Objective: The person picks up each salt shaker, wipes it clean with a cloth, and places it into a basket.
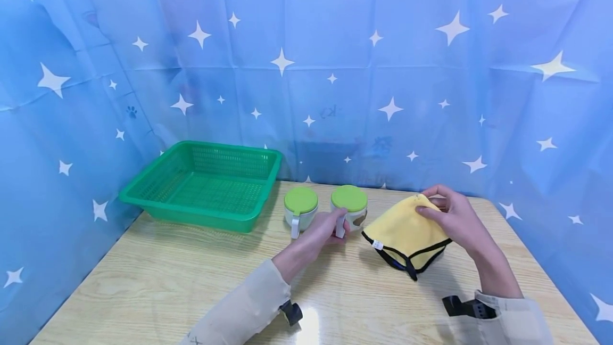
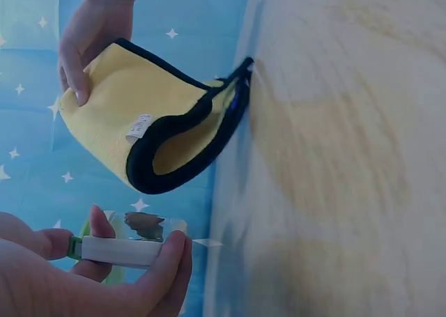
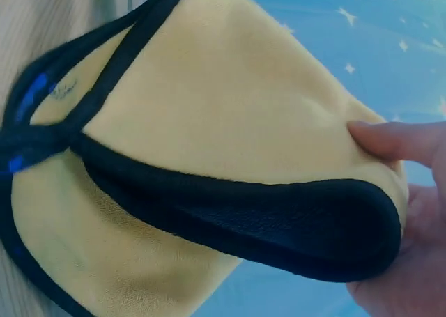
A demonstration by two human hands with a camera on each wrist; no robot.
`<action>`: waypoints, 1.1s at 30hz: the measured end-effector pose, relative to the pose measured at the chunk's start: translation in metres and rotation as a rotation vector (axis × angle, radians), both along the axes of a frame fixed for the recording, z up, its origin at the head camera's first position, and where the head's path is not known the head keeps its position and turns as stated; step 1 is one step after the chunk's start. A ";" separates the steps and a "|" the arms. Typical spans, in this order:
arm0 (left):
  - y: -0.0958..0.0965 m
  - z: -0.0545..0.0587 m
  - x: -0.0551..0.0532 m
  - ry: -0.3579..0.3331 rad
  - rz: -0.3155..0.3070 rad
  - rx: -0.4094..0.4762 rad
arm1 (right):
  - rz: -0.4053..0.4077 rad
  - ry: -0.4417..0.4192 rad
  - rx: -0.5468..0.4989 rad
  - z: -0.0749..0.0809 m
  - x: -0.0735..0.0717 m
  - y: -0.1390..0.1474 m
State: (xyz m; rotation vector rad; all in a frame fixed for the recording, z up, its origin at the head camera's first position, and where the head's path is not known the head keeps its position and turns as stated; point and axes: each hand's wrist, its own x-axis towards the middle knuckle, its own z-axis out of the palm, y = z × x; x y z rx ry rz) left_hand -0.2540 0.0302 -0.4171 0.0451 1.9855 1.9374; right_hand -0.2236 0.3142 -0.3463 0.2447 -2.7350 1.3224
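Observation:
My left hand grips the white handle of a lidded jar with a green lid, a clear body and a brown patch on its side. Just left of it stands a matching jar, its handle facing me. On the right, my right hand pinches a yellow cloth with black edging and a small white tag. The cloth hangs folded and curled, its lower edge near the table. In the right wrist view the thumb presses on the cloth, with other fingers partly hidden behind it.
A green plastic basket with perforated sides stands at the back left of the wooden table. Behind and beside the table hangs a blue curtain with white stars.

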 end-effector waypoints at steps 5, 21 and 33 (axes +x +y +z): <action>-0.002 0.010 0.003 0.026 0.001 0.005 | 0.017 0.067 0.053 0.005 0.005 -0.008; -0.004 0.047 0.008 0.143 -0.035 0.012 | 0.024 0.271 0.121 0.020 0.017 -0.037; -0.003 0.054 0.009 0.162 -0.047 0.011 | -0.011 0.345 0.107 0.010 0.007 -0.063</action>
